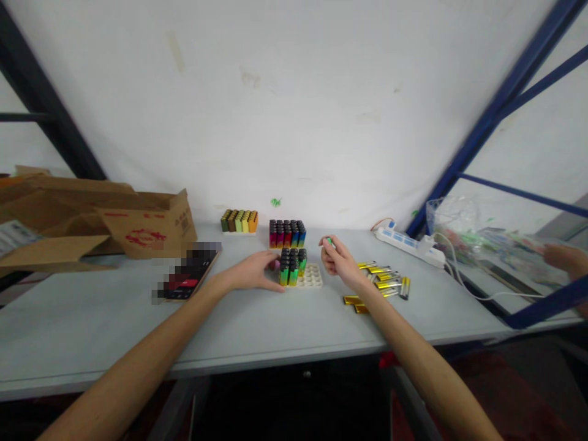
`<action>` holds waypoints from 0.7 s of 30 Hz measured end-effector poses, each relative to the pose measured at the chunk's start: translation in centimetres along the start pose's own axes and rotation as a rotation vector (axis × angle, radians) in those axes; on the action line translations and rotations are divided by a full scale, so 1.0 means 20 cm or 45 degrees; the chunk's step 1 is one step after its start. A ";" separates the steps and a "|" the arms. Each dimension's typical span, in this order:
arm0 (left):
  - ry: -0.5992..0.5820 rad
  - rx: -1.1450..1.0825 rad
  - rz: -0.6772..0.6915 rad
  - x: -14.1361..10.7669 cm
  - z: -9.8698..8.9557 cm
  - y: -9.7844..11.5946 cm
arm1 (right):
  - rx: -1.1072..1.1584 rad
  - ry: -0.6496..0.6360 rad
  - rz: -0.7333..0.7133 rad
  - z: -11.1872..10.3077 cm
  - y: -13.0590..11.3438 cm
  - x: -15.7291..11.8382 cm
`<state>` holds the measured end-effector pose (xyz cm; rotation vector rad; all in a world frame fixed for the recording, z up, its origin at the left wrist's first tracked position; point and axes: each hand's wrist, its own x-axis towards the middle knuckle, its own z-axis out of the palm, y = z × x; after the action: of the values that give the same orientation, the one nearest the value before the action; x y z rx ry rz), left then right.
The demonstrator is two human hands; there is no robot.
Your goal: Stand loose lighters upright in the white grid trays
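A white tray with round holes sits in the middle of the table. Green-and-yellow lighters with black tops stand upright in its left part, while holes at the right show bare. My left hand is curved around the tray's left end, thumb at the front and fingers behind, partly hidden by the lighters. To the right of the tray and raised above it, my right hand is closed on a green lighter, mostly covered by the fingers. Loose gold-coloured lighters lie beside my right forearm.
Behind the tray stand a block of red-to-blue lighters and another of green-to-orange ones. Open cardboard boxes and a dark flat box are at left. A power strip lies right. Another person's hand shows far right.
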<state>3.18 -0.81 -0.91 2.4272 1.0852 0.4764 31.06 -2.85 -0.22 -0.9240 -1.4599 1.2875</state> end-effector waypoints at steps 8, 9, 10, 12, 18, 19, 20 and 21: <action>0.002 0.035 -0.002 0.00 0.01 -0.02 | -0.638 0.240 -0.121 0.01 0.08 0.00; 0.001 0.039 -0.004 0.00 0.01 -0.02 | -0.681 0.241 -0.139 0.01 0.08 0.00; 0.002 0.040 -0.005 0.00 0.01 -0.02 | -0.717 0.242 -0.158 0.02 0.09 0.00; 0.009 0.034 -0.006 0.00 0.01 -0.02 | -0.762 0.239 -0.188 0.02 0.09 0.00; 0.003 0.029 0.000 0.00 0.01 -0.02 | -0.762 0.224 -0.218 0.02 0.08 -0.02; 0.003 0.031 -0.003 0.00 0.01 -0.02 | -0.762 0.217 -0.221 0.02 0.08 -0.02; 0.003 0.035 -0.007 0.00 0.01 -0.02 | -0.763 0.207 -0.227 0.02 0.07 -0.02; 0.000 0.036 -0.010 0.00 0.01 -0.02 | -0.764 0.194 -0.235 0.02 0.07 -0.03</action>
<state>3.04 -0.58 -1.20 2.4468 1.1080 0.4618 30.77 -3.23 -1.71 -1.2049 -1.7955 0.6279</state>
